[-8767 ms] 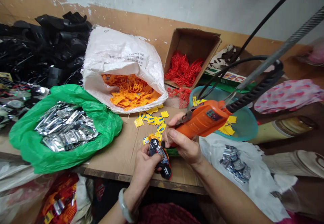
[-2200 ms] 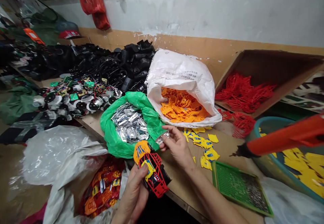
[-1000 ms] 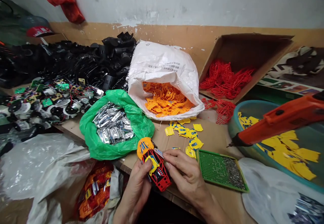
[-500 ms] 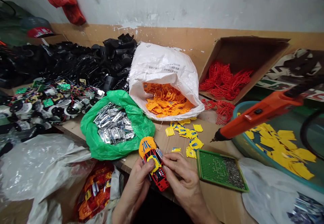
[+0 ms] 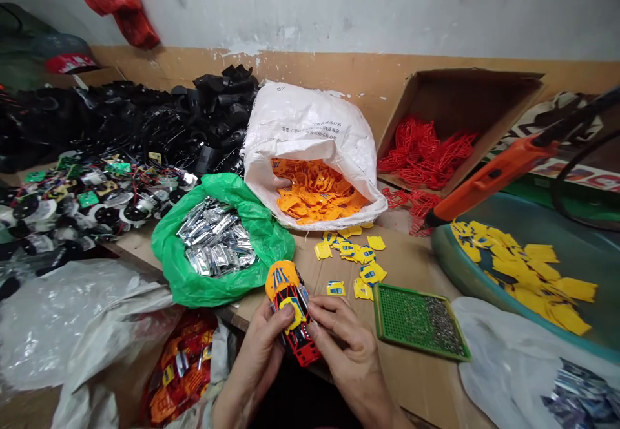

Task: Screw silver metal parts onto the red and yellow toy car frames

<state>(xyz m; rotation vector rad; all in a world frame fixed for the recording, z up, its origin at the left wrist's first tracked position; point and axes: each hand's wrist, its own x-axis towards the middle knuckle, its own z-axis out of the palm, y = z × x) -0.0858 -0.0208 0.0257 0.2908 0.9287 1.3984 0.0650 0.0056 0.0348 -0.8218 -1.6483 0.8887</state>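
Observation:
Both hands grip a small toy race car [image 5: 290, 313] at the front edge of the table, with an orange nose, a red lattice frame and yellow panels. My left hand [image 5: 256, 361] holds it from the left and below. My right hand [image 5: 346, 351] presses its fingers on the car's right side. Loose yellow-and-blue car pieces [image 5: 351, 258] lie on the cardboard just beyond the hands. Close to my right hand sits a green tray of small screws [image 5: 419, 321]. An orange electric screwdriver [image 5: 494, 176] hangs in the air at the right, touched by neither hand.
A teal basin [image 5: 448, 254] of yellow pieces stands at the right. Behind it, a cardboard box [image 5: 460, 103] holds red frames. A white sack [image 5: 310, 132] of orange pieces and a green bag [image 5: 217, 274] of silver parts sit ahead. Black parts and circuit boards [image 5: 97, 190] crowd the left.
The hanging screwdriver has risen and moved right. My right hand has closed further around the car, which has turned slightly in my grip. The view has barely shifted.

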